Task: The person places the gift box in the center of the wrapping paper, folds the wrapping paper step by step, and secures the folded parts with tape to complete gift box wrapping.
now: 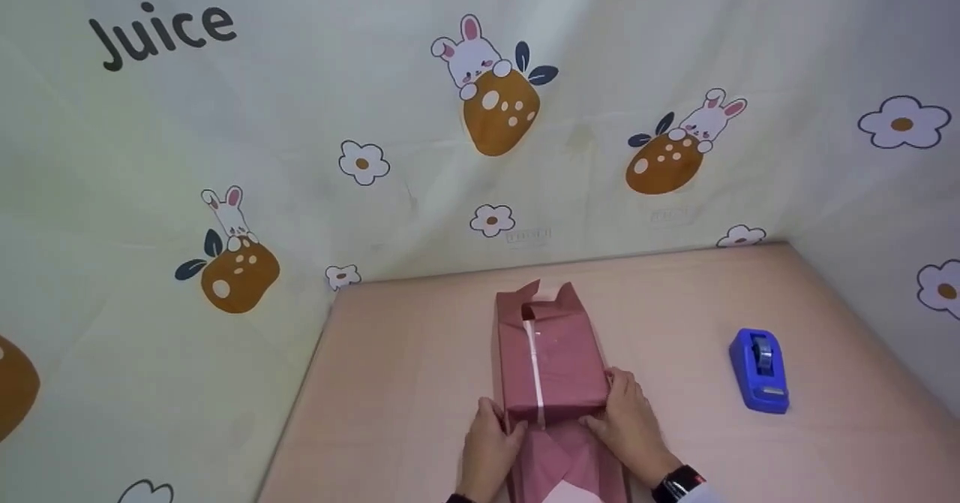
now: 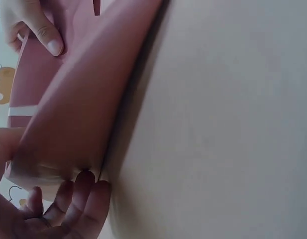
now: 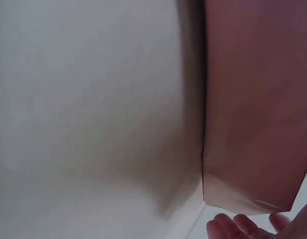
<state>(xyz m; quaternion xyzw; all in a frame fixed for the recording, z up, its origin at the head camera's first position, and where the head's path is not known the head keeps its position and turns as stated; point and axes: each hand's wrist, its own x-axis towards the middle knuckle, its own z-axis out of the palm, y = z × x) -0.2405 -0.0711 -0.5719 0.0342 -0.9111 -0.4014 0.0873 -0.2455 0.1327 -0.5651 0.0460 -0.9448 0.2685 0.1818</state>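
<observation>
Box (image 1: pixel 553 368) in pink paper at bench (image 1: pixel 420 353) middle, top seam taped. Left hand (image 1: pixel 489 443) and right hand (image 1: pixel 628 422) pinch near-end flaps; far end still open. Tape dispenser (image 1: pixel 761 370) well right, untouched.

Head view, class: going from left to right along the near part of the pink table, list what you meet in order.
Left hand → wrapped pink box → right hand → blue tape dispenser, which stands apart on the pink table.
</observation>
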